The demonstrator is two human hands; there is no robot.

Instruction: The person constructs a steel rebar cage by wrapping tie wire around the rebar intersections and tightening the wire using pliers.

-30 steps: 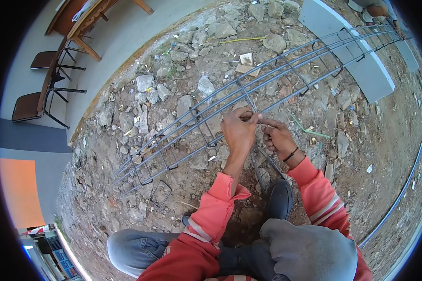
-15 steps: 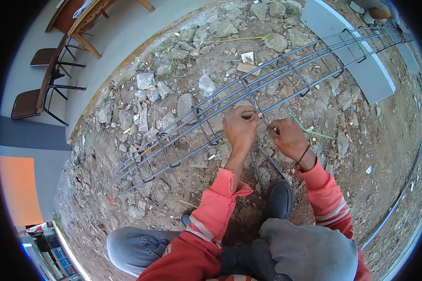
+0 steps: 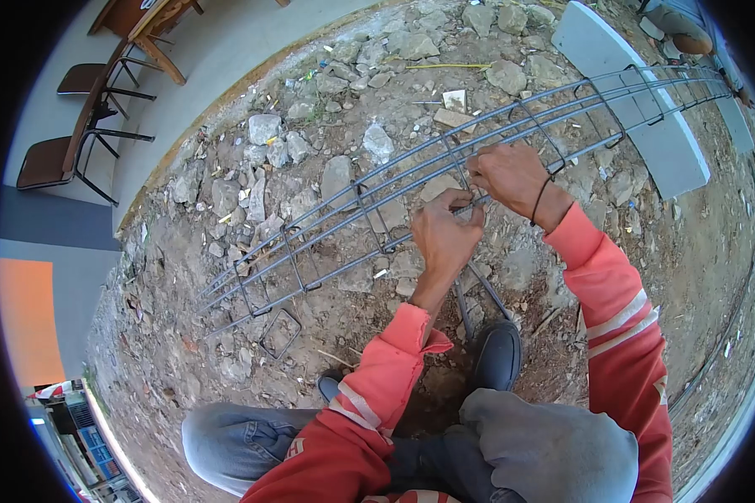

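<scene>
Steel bars, joined by squarish rings into a long, narrow cage (image 3: 455, 152), run slantwise in front of the seated or squatting person, from low on the left to far up on the right. Both hands are at its near side, around mid-length. The left hand (image 3: 443, 235) is at the lower bar, thumb and forefinger bent in and apparently pinching it, which would keep that spot steady. The right hand (image 3: 516, 180) sits just beyond, its fingers curled in over the bars; what they grasp, if anything, is hidden, so I cannot tell. Having the two so close together suggests close work on one small spot.

Two dark rods (image 3: 492, 290) splay from beneath the hands toward a dark shoe (image 3: 499, 356); they look like legs of a prop that may lift the cage to a handier height, though the join is covered. Toward its far end the cage passes over a pale grey slab (image 3: 679, 163). Near the left end, a loose square ring (image 3: 300, 332) lies by itself.

All this is on rough, stony ground (image 3: 226, 386) scattered with litter and a thin yellow strip (image 3: 449, 66). Beyond its edge comes a smooth pale floor (image 3: 226, 54) with brown chairs (image 3: 46, 162), a wooden desk (image 3: 155, 29) and, lower down, an orange panel (image 3: 29, 323).
</scene>
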